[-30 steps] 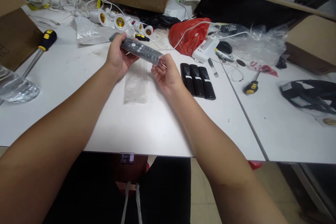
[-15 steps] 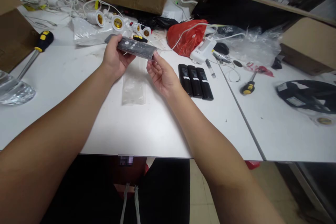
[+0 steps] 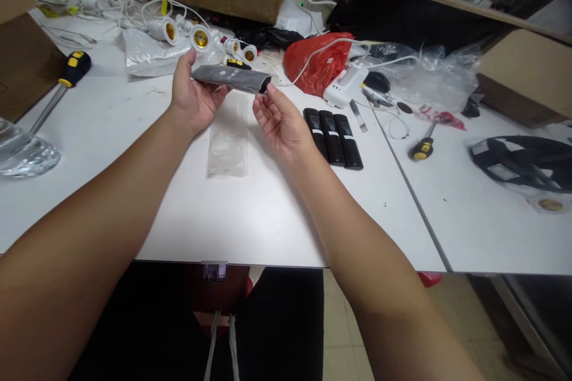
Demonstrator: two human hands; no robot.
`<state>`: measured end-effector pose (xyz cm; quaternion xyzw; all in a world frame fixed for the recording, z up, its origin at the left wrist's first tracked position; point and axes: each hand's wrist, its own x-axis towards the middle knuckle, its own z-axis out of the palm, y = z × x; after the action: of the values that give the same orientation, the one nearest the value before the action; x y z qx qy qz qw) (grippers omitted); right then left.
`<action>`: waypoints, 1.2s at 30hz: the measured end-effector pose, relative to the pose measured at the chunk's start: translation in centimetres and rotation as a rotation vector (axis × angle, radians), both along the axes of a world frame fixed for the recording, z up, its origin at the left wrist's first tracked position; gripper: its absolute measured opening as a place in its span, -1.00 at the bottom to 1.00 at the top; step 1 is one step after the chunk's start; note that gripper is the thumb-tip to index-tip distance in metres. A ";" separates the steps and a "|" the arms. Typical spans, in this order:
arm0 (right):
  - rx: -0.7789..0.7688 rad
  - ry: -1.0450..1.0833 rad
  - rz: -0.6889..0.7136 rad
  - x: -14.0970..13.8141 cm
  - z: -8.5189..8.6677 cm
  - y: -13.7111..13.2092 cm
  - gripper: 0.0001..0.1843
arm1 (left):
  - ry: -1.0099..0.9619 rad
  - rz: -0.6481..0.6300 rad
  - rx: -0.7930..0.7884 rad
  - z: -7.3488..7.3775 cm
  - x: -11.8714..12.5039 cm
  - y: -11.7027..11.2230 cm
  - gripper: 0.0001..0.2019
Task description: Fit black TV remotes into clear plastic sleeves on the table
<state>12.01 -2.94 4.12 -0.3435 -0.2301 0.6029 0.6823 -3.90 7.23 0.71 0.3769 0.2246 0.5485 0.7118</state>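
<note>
Remote (image 3: 231,78) spans left hand (image 3: 193,98), apparently touching right fingertips (image 3: 269,90).

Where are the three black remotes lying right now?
The three remotes lie side by side on the table, just right of the right hand.

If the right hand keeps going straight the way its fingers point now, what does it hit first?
The right hand points up and away, its fingertips already at the near end of the wrapped remote held by the left hand. That end comes first; beyond lie the lamp sockets, though depth is unclear.
</note>
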 end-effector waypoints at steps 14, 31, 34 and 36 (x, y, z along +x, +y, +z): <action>0.270 -0.199 0.089 -1.5 2.4 -2.4 -0.90 | -0.080 -0.037 -0.236 1.5 0.4 -1.9 -0.61; 0.303 -0.208 0.047 -2.1 2.1 -3.6 -0.77 | 0.009 -0.017 -0.289 1.1 -0.3 -1.3 -0.78; 0.230 -0.261 0.035 -1.5 1.5 -3.3 -0.70 | -0.015 0.066 -0.233 0.8 -0.4 -0.7 -0.85; 0.151 -0.251 0.028 -0.6 0.9 -2.7 -0.63 | -0.035 0.109 -0.168 0.8 -0.5 -0.5 -0.84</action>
<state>11.42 -5.64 5.06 -0.3609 -0.3631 0.5456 0.6635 -4.38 6.69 1.52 0.2935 0.2774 0.5724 0.7137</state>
